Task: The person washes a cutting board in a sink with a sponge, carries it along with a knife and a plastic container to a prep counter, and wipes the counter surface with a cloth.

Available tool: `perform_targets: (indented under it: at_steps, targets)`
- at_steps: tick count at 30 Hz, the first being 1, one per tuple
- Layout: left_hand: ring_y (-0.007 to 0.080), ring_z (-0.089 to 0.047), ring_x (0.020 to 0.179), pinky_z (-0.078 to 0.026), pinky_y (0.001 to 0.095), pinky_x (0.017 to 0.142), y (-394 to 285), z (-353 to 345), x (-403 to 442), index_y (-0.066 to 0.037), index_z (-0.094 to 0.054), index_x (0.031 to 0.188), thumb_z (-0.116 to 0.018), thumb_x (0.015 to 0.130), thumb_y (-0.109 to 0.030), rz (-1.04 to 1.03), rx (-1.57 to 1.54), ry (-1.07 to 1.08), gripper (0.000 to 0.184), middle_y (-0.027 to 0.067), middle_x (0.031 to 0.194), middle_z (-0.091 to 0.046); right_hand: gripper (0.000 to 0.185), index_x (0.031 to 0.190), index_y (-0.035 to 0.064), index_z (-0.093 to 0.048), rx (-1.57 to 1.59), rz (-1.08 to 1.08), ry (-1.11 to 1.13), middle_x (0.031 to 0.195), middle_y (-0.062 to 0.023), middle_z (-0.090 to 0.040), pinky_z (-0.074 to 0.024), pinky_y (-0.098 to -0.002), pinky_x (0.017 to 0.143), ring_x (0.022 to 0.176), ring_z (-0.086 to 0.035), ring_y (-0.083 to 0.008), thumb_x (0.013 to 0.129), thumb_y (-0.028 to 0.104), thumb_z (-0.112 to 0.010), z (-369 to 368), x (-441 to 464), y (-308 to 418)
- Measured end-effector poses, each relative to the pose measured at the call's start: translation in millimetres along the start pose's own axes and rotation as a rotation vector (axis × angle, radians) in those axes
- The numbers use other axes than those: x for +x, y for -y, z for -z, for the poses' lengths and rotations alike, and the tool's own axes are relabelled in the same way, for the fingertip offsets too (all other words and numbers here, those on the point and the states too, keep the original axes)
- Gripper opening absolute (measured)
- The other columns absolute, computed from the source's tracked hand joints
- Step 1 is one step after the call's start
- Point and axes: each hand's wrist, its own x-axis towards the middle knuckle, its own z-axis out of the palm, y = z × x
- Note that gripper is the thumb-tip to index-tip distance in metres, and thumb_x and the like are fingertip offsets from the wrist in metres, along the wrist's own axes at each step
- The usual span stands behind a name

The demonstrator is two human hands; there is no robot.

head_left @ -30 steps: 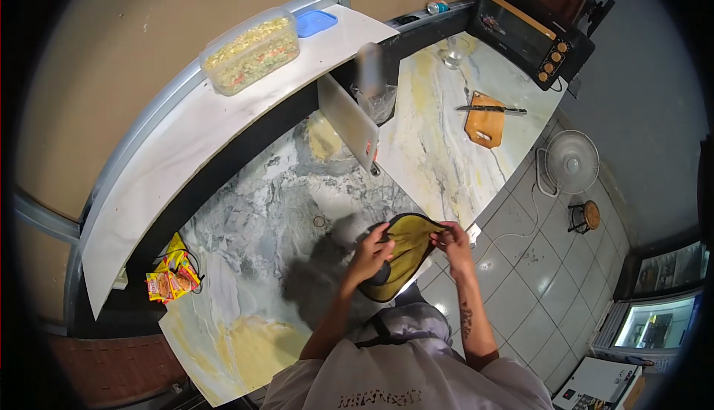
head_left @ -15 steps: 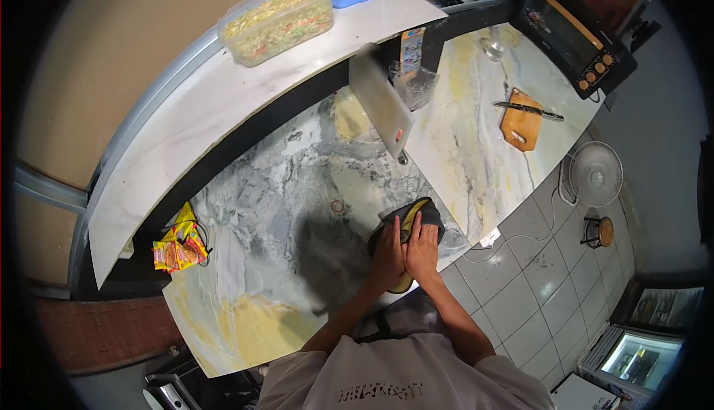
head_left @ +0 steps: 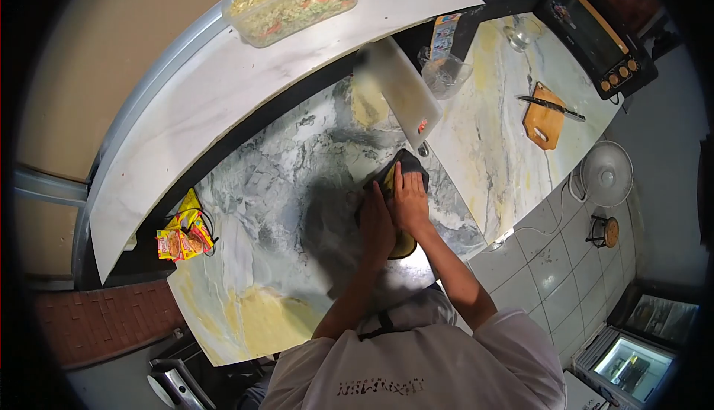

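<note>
A folded black and yellow cloth (head_left: 418,166) lies on the grey marbled table (head_left: 275,172), near its front edge. My left hand (head_left: 378,224) is on the left side of the cloth, fingers closed along it and pointing away from me. Pressed onto its top is my right hand (head_left: 410,200), holding it down with the fingers stretched forward close together. The two hands are side by side, nearly touching. Part of the cloth is hidden under them, and a yellow end (head_left: 404,245) sticks out near my wrists.
Beyond the cloth, a white board (head_left: 405,97) stands tilted near the raised shelf (head_left: 171,120). That shelf bears a container of shredded food (head_left: 294,8). Yellow packets (head_left: 184,235) lie left. A knife (head_left: 550,106) rests on a wooden board (head_left: 543,129) at right, near an oven (head_left: 587,30).
Both hands have slid the cloth forward, away from me, towards the white board. The view has shifted slightly, and a small ring-shaped thing on the table is no longer visible.
</note>
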Motion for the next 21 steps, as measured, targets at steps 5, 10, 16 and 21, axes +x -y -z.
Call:
perform_targets:
  at_steps: [5, 10, 16, 21]
  targets:
    - [0.0448, -0.042, 0.124, -0.035, 0.0473, 0.102, 15, 4, 32, 0.006, -0.022, 0.143, -0.048, 0.093, -0.013, 0.016, -0.031, -0.031, 0.06, 0.0331, 0.137, -0.038, 0.09, 0.143, -0.0113, -0.015, -0.037, 0.039, 0.069, 0.125, -0.0264, -0.044, -0.0239, -0.0436, 0.112, 0.125, -0.038, -0.0384, 0.076, 0.022, -0.063, -6, 45, 3]
    - [0.0445, -0.044, 0.122, -0.036, 0.0466, 0.101, 31, -6, 68, 0.008, -0.023, 0.142, -0.04, 0.098, -0.015, -0.015, -0.029, -0.192, 0.053, 0.032, 0.134, -0.041, 0.089, 0.146, -0.0071, -0.013, -0.01, 0.133, 0.056, 0.128, -0.0249, -0.044, -0.0235, -0.0441, 0.112, 0.126, -0.038, -0.0375, 0.077, 0.021, -0.063, -28, 100, 0]
    - [0.0437, -0.046, 0.119, -0.037, 0.0464, 0.099, 40, -4, 122, 0.009, -0.028, 0.139, -0.04, 0.099, -0.018, 0.195, 0.039, -0.211, 0.049, 0.0325, 0.13, -0.043, 0.083, 0.148, -0.0004, -0.014, 0.001, 0.322, 0.015, 0.127, -0.023, -0.045, -0.0235, -0.0447, 0.112, 0.125, -0.039, -0.0359, 0.081, 0.021, -0.058, -45, 166, 6]
    - [0.0442, -0.048, 0.116, -0.039, 0.0458, 0.097, 57, -15, 139, 0.009, -0.029, 0.137, -0.042, 0.098, -0.018, 0.149, 0.114, -0.353, 0.049, 0.0333, 0.128, -0.044, 0.067, 0.142, 0.0021, -0.032, 0.13, 0.383, 0.017, 0.129, -0.0213, -0.048, -0.0242, -0.0427, 0.113, 0.129, -0.039, -0.032, 0.082, 0.018, -0.058, -60, 194, 12]
